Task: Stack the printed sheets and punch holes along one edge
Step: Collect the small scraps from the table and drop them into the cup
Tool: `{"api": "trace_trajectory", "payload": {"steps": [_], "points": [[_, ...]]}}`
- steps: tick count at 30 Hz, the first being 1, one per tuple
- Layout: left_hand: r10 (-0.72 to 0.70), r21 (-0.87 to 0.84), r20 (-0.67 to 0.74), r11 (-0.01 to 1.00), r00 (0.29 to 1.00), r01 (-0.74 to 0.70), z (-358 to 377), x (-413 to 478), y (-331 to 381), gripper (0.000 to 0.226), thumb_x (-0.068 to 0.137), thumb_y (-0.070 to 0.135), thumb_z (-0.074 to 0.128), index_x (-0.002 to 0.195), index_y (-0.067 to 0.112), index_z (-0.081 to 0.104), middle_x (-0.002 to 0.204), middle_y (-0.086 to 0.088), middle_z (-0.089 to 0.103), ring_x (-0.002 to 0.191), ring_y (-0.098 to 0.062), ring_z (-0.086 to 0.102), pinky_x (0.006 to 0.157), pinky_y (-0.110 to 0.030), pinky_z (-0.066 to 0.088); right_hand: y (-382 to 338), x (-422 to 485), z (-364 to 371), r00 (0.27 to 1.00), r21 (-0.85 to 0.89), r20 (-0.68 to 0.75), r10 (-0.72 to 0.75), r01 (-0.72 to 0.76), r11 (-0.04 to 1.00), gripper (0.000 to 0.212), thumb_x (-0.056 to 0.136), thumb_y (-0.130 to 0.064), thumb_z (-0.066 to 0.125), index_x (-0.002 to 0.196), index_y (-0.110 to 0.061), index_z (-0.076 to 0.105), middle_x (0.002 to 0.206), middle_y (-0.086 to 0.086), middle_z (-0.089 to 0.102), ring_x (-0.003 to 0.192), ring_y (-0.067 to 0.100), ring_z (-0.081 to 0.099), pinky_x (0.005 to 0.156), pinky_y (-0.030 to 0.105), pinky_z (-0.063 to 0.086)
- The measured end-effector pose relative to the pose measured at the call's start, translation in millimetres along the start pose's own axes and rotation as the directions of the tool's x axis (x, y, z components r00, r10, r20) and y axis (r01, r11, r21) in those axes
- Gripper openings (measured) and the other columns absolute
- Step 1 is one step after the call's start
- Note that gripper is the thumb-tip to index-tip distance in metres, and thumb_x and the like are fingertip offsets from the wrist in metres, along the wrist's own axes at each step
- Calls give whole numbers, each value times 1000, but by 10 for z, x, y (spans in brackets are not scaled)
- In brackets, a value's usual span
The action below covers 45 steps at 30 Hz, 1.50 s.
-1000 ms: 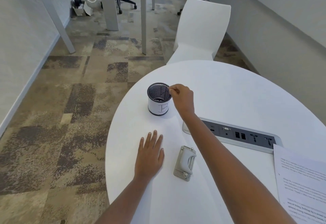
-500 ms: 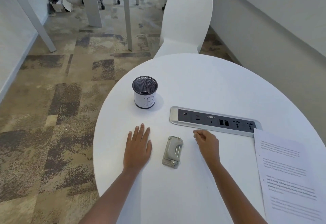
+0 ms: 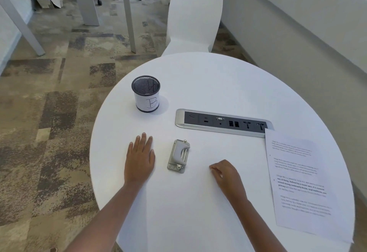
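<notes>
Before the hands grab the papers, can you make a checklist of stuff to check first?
1. Left hand free: ok, flat on the table, holding nothing.
2. Right hand free: cannot tell, fingers curled.
3. Hole punch within reach: ok, lying between the hands.
4. Printed sheets on the table: ok, at the right edge, past the right hand.
5. Sheets squared into a neat stack: cannot tell.
6. Mesh cup out of the way: ok.

White chair point(image 3: 193, 16) behind round table point(image 3: 218, 77); patchy carpet point(image 3: 49, 112).
</notes>
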<state>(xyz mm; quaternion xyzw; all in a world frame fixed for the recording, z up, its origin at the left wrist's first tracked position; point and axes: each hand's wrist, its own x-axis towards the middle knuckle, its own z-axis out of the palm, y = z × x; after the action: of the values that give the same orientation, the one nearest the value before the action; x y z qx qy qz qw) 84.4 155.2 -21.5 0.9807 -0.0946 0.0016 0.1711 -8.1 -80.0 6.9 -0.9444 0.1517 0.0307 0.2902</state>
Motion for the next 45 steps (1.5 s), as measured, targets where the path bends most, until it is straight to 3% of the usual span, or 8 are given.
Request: {"api": "trace_trajectory", "payload": {"steps": [9,23,25,27,31,35,39,45], "points": [[-18,-7,-4,1000,1000,18,21,-16,9,56,85,23,24,125,2,56,136,-22,52,125,-38,50,104,-52,38,-77,-23,48,1000,-144,-5,-27,26,989,20,92,-15,49,91,-4,65,95,11,58,95,24,54,72,33,45],[-28,-22,2,999,1000,28,1,-10,16,54,84,23,25,123,2,57,134,-22,54,123,-38,52,103,-53,40,-211,81,173,995,-495,48,-87,99,863,26,81,10,42,77,-15,34,89,7,42,79,20,36,47,27,23],[-31,-30,6,999,999,31,-5,-11,17,55,84,23,25,124,2,56,135,-22,53,124,-38,51,103,-52,39,-283,78,151,994,-526,9,-110,98,845,31,66,14,62,67,-11,43,76,7,48,66,20,45,43,25,27],[-28,-38,6,999,1000,28,-12,-13,13,55,84,22,25,123,1,57,134,-23,53,123,-39,51,102,-53,40,-342,58,121,992,-559,2,-129,109,822,41,30,14,80,47,-8,50,52,6,53,43,18,51,29,19,24],[-22,-36,14,999,1000,22,-26,-14,10,56,84,22,23,123,1,56,135,-23,52,124,-39,50,103,-53,40,-367,79,113,997,-471,49,-54,71,879,40,21,10,80,41,-10,52,45,3,53,39,14,52,26,17,33],[-24,-39,9,999,1000,24,-28,-15,10,57,84,23,23,124,1,56,136,-22,52,125,-38,50,104,-52,39,-261,190,91,988,-80,37,149,-145,986,8,79,1,52,73,-3,55,81,12,54,80,26,56,61,29,39],[-21,-29,8,999,1000,21,-27,-6,-2,55,83,22,25,123,1,57,134,-22,54,122,-38,52,102,-52,42,-302,320,39,973,317,14,232,-224,922,29,80,-6,50,54,-14,39,59,0,46,58,15,40,50,21,32],[-31,-21,2,999,1000,31,-27,43,-19,53,82,22,28,123,5,57,134,-20,54,123,-37,52,102,-53,41,-836,722,-48,988,469,-1,157,-139,873,32,81,-6,52,51,-17,48,54,-5,49,64,18,51,66,28,42]]}}
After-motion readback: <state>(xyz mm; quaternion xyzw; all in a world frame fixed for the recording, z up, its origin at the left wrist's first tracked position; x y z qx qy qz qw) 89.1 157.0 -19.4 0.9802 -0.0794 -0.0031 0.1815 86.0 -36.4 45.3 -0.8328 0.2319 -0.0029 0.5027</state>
